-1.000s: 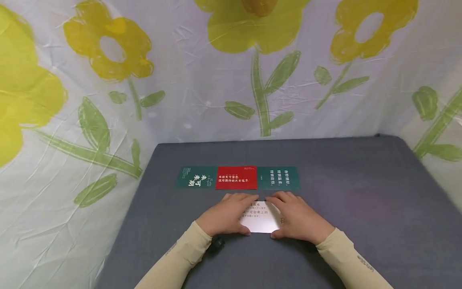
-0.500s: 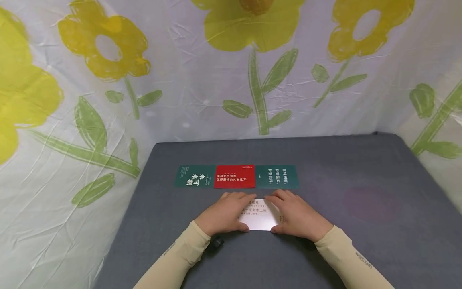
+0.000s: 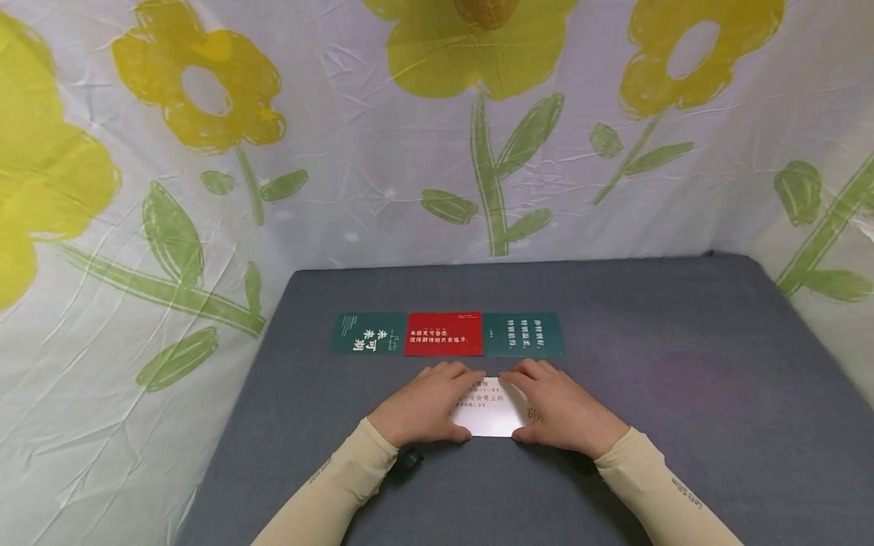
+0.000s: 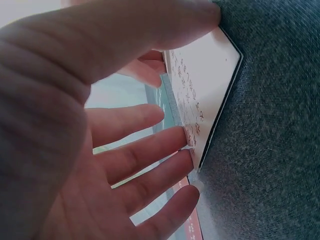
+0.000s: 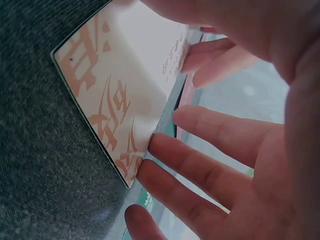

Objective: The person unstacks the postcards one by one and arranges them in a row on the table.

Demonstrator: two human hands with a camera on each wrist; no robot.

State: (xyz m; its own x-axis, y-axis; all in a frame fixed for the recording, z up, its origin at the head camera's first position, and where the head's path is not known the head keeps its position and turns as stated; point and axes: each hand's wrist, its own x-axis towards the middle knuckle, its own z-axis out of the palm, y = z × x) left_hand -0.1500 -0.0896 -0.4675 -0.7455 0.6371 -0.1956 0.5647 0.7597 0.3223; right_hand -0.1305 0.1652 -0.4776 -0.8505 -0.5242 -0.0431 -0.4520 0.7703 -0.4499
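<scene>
A white card (image 3: 493, 418) with printed characters lies flat on the grey table between both hands, parallel to the near edge. My left hand (image 3: 430, 406) holds its left part, thumb at the near long edge and fingertips at the far one. At the other end my right hand (image 3: 570, 409) grips it the same way, covering part of the large brown characters. The left wrist view shows a thin dark line beneath the rim of the card (image 4: 210, 60). Large orange-brown characters show on the card (image 5: 125, 65) in the right wrist view.
Beyond the hands, a left teal card (image 3: 369, 334), a red card (image 3: 444, 334) and a right teal card (image 3: 522, 334) lie edge to edge in a row. A flower-printed curtain (image 3: 355, 189) hangs behind the table (image 3: 649, 303). A small black object (image 3: 410, 459) sits under the left wrist.
</scene>
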